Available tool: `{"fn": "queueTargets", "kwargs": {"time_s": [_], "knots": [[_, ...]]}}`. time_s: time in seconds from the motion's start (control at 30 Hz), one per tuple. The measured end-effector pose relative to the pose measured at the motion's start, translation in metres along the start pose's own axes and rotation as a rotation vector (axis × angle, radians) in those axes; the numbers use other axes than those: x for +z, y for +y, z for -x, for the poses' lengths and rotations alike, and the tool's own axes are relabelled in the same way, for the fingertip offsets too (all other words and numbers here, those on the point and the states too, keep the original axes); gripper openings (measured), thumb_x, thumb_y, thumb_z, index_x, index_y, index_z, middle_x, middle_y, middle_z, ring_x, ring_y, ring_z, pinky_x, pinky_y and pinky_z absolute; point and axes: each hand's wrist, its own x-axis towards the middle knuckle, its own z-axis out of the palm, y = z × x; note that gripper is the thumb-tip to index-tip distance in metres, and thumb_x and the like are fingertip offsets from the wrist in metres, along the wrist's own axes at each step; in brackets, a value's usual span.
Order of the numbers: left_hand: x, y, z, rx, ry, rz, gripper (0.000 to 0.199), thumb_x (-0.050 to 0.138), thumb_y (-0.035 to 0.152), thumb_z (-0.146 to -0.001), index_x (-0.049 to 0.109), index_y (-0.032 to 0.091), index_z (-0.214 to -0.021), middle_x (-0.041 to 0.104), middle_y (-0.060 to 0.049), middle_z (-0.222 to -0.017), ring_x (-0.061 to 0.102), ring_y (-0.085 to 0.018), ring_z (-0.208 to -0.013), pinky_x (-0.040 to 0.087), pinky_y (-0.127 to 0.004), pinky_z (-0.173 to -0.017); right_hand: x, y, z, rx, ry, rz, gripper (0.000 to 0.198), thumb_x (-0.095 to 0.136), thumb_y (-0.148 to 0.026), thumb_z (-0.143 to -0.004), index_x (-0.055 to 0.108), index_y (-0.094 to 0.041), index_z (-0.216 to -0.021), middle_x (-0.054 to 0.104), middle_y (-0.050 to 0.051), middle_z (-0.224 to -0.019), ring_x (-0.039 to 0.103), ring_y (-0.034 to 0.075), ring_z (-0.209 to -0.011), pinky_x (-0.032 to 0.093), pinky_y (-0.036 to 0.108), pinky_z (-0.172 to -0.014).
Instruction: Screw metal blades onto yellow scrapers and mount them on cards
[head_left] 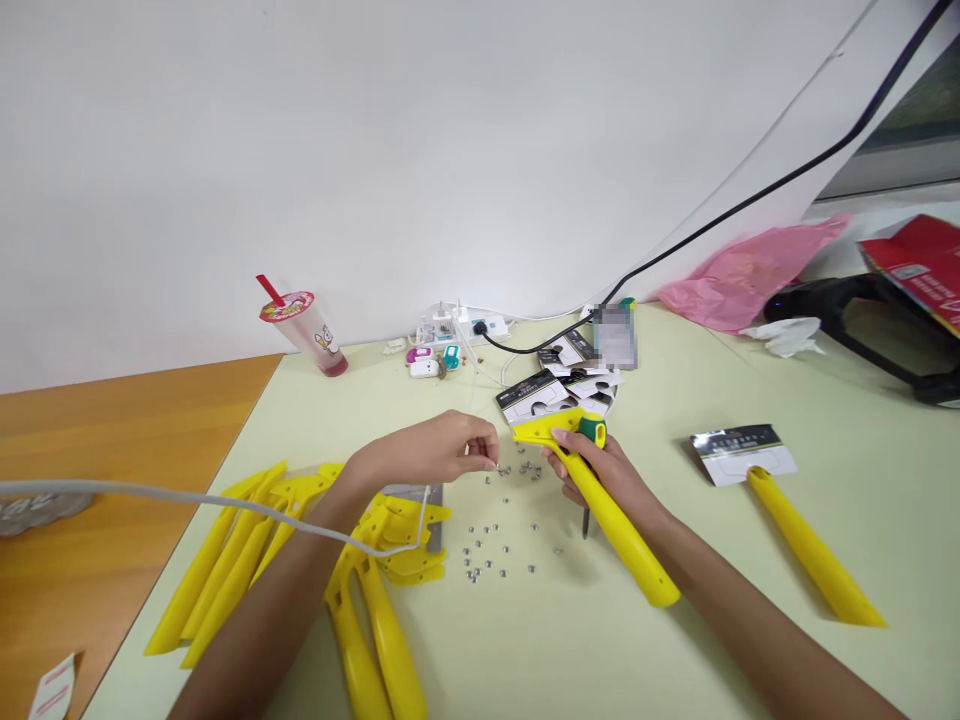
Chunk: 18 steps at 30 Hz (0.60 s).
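Note:
My left hand (442, 448) hangs over the table with thumb and fingertips pinched on a tiny silver screw (497, 467). In my right hand (613, 472) are a yellow scraper (624, 540), its flat head pointing left toward my left hand, and a screwdriver with a green-and-yellow handle (593, 430). The screwdriver's shaft (586, 522) points down beneath the hand. Small silver screws (487, 566) lie scattered on the tabletop below and between both hands. Under my left forearm is a group of yellow scrapers (386, 630), partly covered by the arm.
Black-and-white cards (531, 396) lie behind my right hand. One yellow scraper (814, 550) with a card rests at right. A cup with a straw (311, 335) and a power strip (491, 328) stand near the wall. A grey cable (225, 497) crosses my left forearm.

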Motion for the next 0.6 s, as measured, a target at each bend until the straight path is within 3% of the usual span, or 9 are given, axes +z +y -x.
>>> {"fn": "queueTargets", "kwargs": {"time_s": [0.17, 0.37, 0.47, 0.6], "knots": [[-0.009, 0.011, 0.011, 0.086, 0.118, 0.077, 0.018, 0.067, 0.036, -0.104, 0.076, 0.021, -0.104, 0.08, -0.004, -0.104, 0.069, -0.018, -0.09, 0.05, -0.029, -0.077, 0.001, 0.004, -0.002, -0.008, 0.002, -0.042, 0.04, 0.087, -0.055, -0.087, 0.079, -0.016, -0.087, 0.077, 0.009, -0.081, 0.034, 0.005, -0.045, 0.031, 0.021, -0.036], [0.011, 0.025, 0.007, 0.138, 0.188, -0.106, 0.014, 0.064, 0.03, -0.109, 0.075, 0.021, -0.106, 0.078, -0.004, -0.106, 0.07, -0.019, -0.093, 0.05, -0.032, -0.081, 0.006, 0.003, -0.003, 0.09, -0.012, -0.083, 0.044, 0.092, -0.055, -0.078, 0.076, -0.016, -0.086, 0.082, 0.014, -0.086, 0.028, 0.004, -0.04, 0.03, 0.022, -0.032], [0.023, 0.03, 0.003, 0.177, 0.221, -0.255, 0.017, 0.059, 0.028, -0.112, 0.075, 0.021, -0.112, 0.077, -0.006, -0.112, 0.072, -0.022, -0.101, 0.053, -0.035, -0.087, 0.009, 0.0, -0.001, 0.101, -0.019, -0.088, 0.047, 0.095, -0.057, -0.073, 0.07, -0.018, -0.079, 0.071, 0.005, -0.066, 0.028, 0.005, -0.04, 0.03, 0.022, -0.031], [0.033, 0.031, 0.0, 0.27, 0.207, -0.391, 0.026, 0.051, 0.026, -0.116, 0.076, 0.021, -0.118, 0.077, -0.009, -0.121, 0.073, -0.025, -0.111, 0.056, -0.038, -0.096, 0.011, 0.001, 0.002, 0.144, -0.05, -0.072, 0.052, 0.096, -0.06, -0.073, 0.061, -0.022, -0.07, 0.04, -0.008, -0.046, 0.027, 0.007, -0.039, 0.031, 0.022, -0.032]]}}
